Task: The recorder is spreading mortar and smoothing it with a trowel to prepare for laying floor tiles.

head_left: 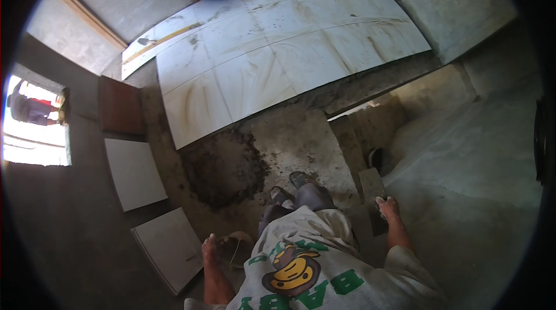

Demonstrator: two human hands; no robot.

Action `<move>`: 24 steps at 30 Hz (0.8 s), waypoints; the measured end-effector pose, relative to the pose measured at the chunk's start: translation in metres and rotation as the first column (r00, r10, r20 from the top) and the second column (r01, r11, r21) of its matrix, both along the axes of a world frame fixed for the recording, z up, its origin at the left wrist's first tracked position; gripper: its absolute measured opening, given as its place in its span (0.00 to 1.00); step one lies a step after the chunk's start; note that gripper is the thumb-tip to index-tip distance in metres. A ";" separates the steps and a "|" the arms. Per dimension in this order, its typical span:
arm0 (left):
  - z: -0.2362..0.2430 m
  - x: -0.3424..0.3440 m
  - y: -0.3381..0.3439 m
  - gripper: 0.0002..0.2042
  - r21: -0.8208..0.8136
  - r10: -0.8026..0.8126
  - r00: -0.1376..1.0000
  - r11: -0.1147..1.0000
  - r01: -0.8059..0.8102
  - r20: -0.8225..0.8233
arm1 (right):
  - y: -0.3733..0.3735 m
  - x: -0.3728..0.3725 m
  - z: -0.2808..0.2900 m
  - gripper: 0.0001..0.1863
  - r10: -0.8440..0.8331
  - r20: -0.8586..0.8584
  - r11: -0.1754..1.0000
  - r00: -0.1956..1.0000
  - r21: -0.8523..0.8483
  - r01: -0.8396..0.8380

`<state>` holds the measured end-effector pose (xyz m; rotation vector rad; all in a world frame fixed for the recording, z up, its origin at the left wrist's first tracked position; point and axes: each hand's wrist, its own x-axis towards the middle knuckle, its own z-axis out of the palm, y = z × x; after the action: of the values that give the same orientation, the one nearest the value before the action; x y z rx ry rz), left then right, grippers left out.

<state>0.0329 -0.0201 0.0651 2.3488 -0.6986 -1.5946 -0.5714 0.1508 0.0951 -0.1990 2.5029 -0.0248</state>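
Note:
My right hand (388, 208) is closed at the lower right, on a flat grey rectangular blade (371, 184) that looks like a plastering trowel. Its handle is hidden in my fingers. My left hand (209, 247) is at the lower left with its fingers curled in; what they hold, if anything, I cannot make out. Right beside it is a bucket (238, 241), partly hidden by my shirt. A dark patch of wet mortar (223, 165) is spread on the rough floor in front of my feet.
Large pale tiles (249, 72), smeared with mud, cover the far floor. A yellow straightedge (174, 37) lies on them near a small trowel (146, 41). Loose white tiles (136, 172) lean along the left wall. A stairwell (376, 127) drops at right. A person (35, 107) shows through the window.

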 end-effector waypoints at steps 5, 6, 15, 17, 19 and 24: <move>-0.093 0.094 0.026 0.24 0.046 0.100 0.991 0.994 -0.096 -0.092 | -0.025 -0.017 -0.002 0.26 -0.035 0.011 0.997 0.999 -0.073 0.036; -0.086 0.096 0.022 0.24 0.048 0.156 0.984 0.987 -0.152 -0.087 | -0.033 -0.012 0.014 0.27 -0.040 -0.004 0.998 0.999 -0.049 0.039; -0.059 0.049 -0.033 0.23 -0.018 0.070 0.995 0.997 -0.071 -0.071 | 0.014 -0.018 0.036 0.27 -0.309 -0.051 0.941 0.950 0.126 0.314; -0.057 0.028 -0.047 0.23 -0.046 0.087 0.991 0.995 -0.092 -0.099 | 0.022 -0.019 0.031 0.27 -0.336 -0.065 0.932 0.940 0.123 0.341; -0.065 0.023 -0.056 0.22 -0.067 0.135 0.982 0.987 -0.144 -0.132 | 0.026 -0.020 0.023 0.28 -0.371 -0.092 0.919 0.924 0.110 0.380; -0.069 -0.005 -0.078 0.20 -0.121 0.074 0.997 0.990 -0.075 -0.016 | 0.029 -0.049 -0.013 0.34 -0.385 -0.012 0.922 0.923 -0.043 0.384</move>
<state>0.0276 -0.0980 -0.0040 2.2501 -0.6775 -1.4897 -0.6206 0.1798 0.0820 0.2816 2.5241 -0.2344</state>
